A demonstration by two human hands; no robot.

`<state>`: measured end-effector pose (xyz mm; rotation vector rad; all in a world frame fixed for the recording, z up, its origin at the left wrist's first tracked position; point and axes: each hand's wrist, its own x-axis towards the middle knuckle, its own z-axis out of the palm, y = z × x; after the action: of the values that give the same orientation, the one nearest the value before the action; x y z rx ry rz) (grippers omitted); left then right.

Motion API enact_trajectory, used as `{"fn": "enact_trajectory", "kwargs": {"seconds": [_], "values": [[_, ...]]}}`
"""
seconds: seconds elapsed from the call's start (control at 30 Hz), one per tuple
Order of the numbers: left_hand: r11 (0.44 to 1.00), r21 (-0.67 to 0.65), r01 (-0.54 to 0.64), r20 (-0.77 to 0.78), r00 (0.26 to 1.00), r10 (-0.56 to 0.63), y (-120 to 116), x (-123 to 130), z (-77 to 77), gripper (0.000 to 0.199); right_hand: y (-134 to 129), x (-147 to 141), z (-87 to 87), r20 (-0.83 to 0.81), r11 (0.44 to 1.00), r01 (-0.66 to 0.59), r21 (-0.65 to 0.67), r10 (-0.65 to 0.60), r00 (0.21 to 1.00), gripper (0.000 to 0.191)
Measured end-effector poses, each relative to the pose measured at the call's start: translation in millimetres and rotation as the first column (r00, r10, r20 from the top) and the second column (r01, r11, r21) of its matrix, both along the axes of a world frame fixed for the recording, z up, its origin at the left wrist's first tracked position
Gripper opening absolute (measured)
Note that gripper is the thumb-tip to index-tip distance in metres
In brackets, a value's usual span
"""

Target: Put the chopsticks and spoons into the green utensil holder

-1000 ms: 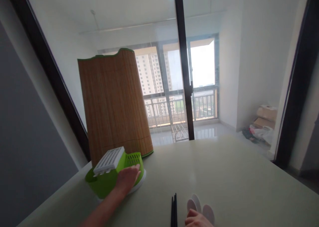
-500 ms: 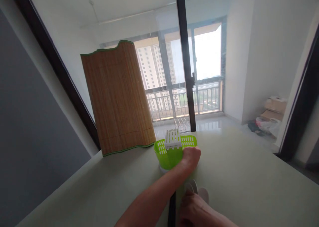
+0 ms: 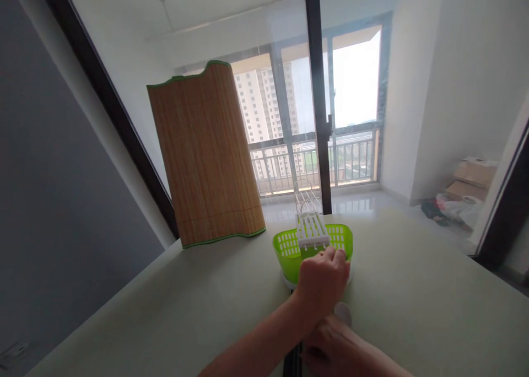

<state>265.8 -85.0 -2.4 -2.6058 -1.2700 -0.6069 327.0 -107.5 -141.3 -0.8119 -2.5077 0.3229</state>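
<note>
A bright green utensil basket with slotted walls and a white base stands on the table. A white slatted rack sits across its top. My left hand reaches across to the basket's front right, fingers curled closed at the rim; what they grip is hidden. Lower down, my right hand is beneath the left forearm, its fingers bent and mostly out of sight. A white spoon shows just beyond it. Dark chopsticks lie to its left, partly covered by the left forearm.
A bamboo mat with green edging stands upright at the table's far left edge. Behind the table is a dark-framed glass door. Cardboard boxes and bags sit on the floor at the right.
The view has shifted slightly left. The basket with its rack appears farther right. My left hand now covers more of its front, and my right hand hides more of the spoons.
</note>
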Motion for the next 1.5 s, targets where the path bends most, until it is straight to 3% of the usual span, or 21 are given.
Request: {"fn": "enact_trajectory", "kwargs": {"seconds": [0.07, 0.17, 0.3, 0.43, 0.67, 1.1, 1.3, 1.5], "values": [[0.994, -0.067, -0.091, 0.112, 0.989, 0.098, -19.3, -46.0, -6.0, 0.026, -4.2, 2.6, 2.9, 0.012, 0.999, 0.051, -0.002, -0.051, 0.999, 0.004], [0.945, -0.209, -0.252, 0.188, 0.938, 0.292, -42.8, -108.3, -27.9, 0.027, -9.5, 6.2, 11.8, -0.011, 0.999, 0.041, -0.030, -0.042, 0.999, 0.004], [0.834, -0.444, -0.328, 0.074, 0.914, 0.399, -60.8, -146.2, -59.5, 0.022, -12.9, 8.1, 24.2, -0.016, 0.996, 0.042, -0.082, -0.044, 0.999, 0.021], [0.775, -0.536, -0.336, -0.035, 0.925, 0.377, -67.8, -140.1, -76.5, 0.017, -14.1, 7.9, 30.9, 0.031, 0.994, 0.037, -0.101, -0.034, 0.999, 0.024], [0.739, -0.585, -0.334, -0.087, 0.932, 0.353, -69.3, -131.8, -81.3, 0.025, -15.8, 11.4, 38.0, 0.079, 0.988, 0.053, -0.147, -0.042, 0.996, 0.033], [0.750, -0.554, -0.363, -0.116, 0.925, 0.362, -68.3, -127.5, -74.6, 0.024, -16.9, 10.6, 39.7, 0.112, 0.995, 0.052, -0.083, -0.043, 0.993, 0.019], [0.765, -0.528, -0.368, -0.137, 0.926, 0.351, -67.4, -127.6, -74.7, 0.021, -16.6, 8.2, 40.8, 0.132, 0.997, 0.044, -0.068, -0.035, 0.991, 0.027], [0.762, -0.464, -0.451, -0.234, 0.893, 0.385, -61.4, -130.2, -69.5, 0.023, -17.6, 7.6, 41.7, 0.138, 0.997, 0.056, -0.061, -0.047, 0.989, 0.018]]}}
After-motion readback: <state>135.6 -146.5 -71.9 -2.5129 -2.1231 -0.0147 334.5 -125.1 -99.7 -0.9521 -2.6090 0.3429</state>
